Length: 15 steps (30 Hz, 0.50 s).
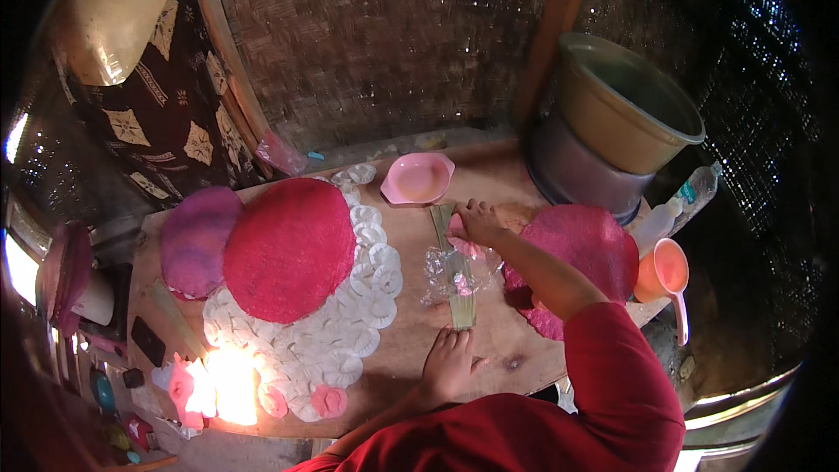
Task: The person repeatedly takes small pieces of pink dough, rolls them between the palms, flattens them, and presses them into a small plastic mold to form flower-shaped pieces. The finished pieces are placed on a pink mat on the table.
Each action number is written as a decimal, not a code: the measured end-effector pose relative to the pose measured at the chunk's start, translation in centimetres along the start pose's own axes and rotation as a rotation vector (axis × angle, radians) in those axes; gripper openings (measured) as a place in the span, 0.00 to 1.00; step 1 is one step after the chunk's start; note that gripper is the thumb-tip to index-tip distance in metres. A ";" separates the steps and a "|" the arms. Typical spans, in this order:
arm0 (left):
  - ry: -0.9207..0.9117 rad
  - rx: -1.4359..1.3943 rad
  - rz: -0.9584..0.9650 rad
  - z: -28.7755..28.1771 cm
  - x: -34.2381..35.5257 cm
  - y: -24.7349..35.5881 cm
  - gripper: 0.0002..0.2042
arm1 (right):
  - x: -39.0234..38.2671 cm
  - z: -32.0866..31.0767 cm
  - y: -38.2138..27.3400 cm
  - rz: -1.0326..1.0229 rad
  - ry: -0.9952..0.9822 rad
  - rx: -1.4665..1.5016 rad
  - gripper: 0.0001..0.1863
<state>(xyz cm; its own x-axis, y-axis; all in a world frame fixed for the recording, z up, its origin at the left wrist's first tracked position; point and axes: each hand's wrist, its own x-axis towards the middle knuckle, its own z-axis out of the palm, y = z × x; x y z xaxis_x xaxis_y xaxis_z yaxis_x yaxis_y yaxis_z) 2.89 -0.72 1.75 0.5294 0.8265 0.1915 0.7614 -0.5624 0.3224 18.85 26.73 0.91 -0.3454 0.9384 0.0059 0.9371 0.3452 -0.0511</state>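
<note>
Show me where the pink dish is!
In the head view, the pink dish sits near the far edge of the wooden table, right of the white discs, beyond and left of the right hand.

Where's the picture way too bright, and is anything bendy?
In the head view, a white glare patch hides part of the table at lower left; in the head view, the bright strip at lower right curves; the head view's corners are black.

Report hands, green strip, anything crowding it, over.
Left hand at near end of green strip. Right hand on pink piece, toward far end. Clear plastic around strip's middle.
</note>
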 end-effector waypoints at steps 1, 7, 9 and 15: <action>-0.002 0.008 -0.001 0.0 0.0 0.0 0.33 | 0.9 -0.1 0.1 0.018 0.009 0.008 0.35; 0.023 0.026 0.009 -0.2 -0.3 0.0 0.34 | 5.4 -0.5 0.0 0.205 0.086 -0.022 0.30; 0.038 0.027 0.013 -0.2 -0.4 0.0 0.33 | 6.5 -1.1 0.6 0.152 0.102 0.430 0.25; -0.060 -0.001 -0.056 0.1 -0.3 0.4 0.32 | -0.3 -1.8 1.3 -0.078 0.021 1.669 0.13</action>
<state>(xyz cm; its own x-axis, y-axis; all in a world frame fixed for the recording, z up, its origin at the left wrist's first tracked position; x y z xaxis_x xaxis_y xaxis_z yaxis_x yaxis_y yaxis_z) 3.07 -1.17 1.69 0.5075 0.8536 0.1176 0.7901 -0.5154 0.3319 20.26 26.97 2.65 -0.3721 0.9254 0.0717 -0.1639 0.0105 -0.9864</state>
